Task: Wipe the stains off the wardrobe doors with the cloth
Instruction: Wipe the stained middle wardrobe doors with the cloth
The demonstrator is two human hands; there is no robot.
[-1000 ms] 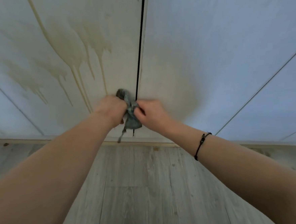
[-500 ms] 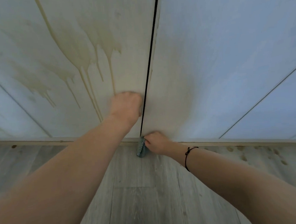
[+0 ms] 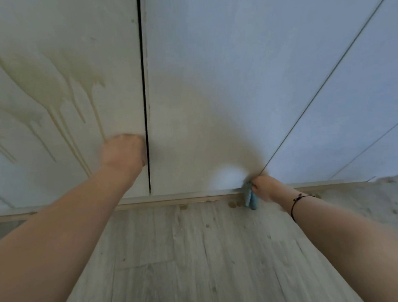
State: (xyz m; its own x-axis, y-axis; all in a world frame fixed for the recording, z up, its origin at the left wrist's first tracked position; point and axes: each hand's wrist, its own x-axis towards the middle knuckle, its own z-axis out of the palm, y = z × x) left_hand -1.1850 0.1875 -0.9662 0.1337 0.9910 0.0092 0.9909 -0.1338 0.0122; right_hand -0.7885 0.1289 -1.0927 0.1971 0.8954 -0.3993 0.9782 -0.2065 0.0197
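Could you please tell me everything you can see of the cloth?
The cloth is a small blue-grey rag, bunched into folds. The right hand grips it at the foot of the wardrobe door, its loose end hanging over the wooden plinth toward the floor. Motion blur hides its texture.

My left hand point(image 3: 122, 151): on left door point(image 3: 71, 25), right of stains point(image 3: 54, 87). My right hand point(image 3: 265, 188), with cloth point(image 3: 250, 198): foot of right door point(image 3: 210, 55).

Grey wood-plank floor point(image 3: 200, 257), pale wooden plinth point(image 3: 173, 199)
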